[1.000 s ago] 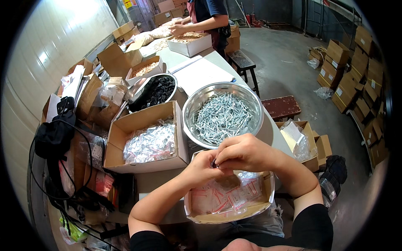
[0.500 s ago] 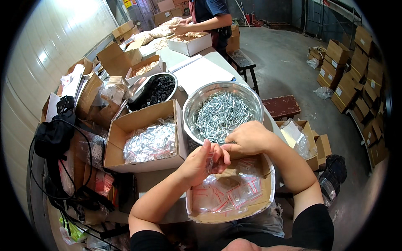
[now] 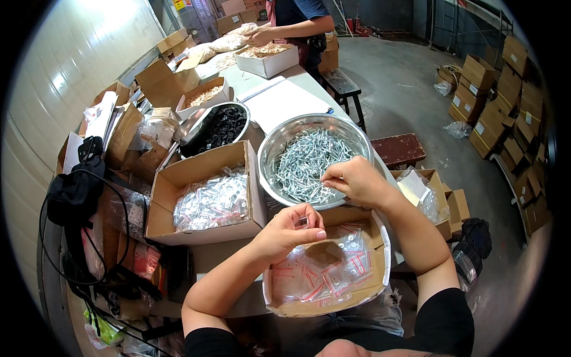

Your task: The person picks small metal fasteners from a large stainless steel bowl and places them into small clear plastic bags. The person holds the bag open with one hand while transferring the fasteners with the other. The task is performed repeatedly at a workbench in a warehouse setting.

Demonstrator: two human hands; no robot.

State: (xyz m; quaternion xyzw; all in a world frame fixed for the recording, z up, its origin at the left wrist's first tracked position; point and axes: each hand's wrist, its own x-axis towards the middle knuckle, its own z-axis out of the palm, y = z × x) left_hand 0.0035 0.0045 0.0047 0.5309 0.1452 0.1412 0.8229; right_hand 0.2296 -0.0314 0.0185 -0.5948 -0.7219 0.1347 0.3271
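Observation:
My left hand (image 3: 291,233) is closed with curled fingers around a small clear plastic bag (image 3: 301,222), above the shallow cardboard tray (image 3: 385,262). Several clear zip bags (image 3: 348,271) with red strips lie in that tray. Over the near right part of a steel bowl (image 3: 264,172), my right hand (image 3: 357,180) has its thumb and fingertips pinched together; what they hold, if anything, is too small to make out. Loose silvery screws (image 3: 306,160) fill the bowl. Left of it, an open carton (image 3: 202,238) holds a heap of filled clear bags (image 3: 214,199).
Behind the carton sits a metal bowl of black parts (image 3: 223,128). White boxes of small tan pieces (image 3: 264,62) stand farther back, near a co-worker's hands (image 3: 260,37). Papers (image 3: 279,101) lie behind the screw bowl. Cluttered cartons and a black bag (image 3: 74,199) line the left.
My right hand has moved away from my left hand, up and over the screws. My left hand has turned slightly, its fingers curling round the bag. The co-worker's hands have shifted.

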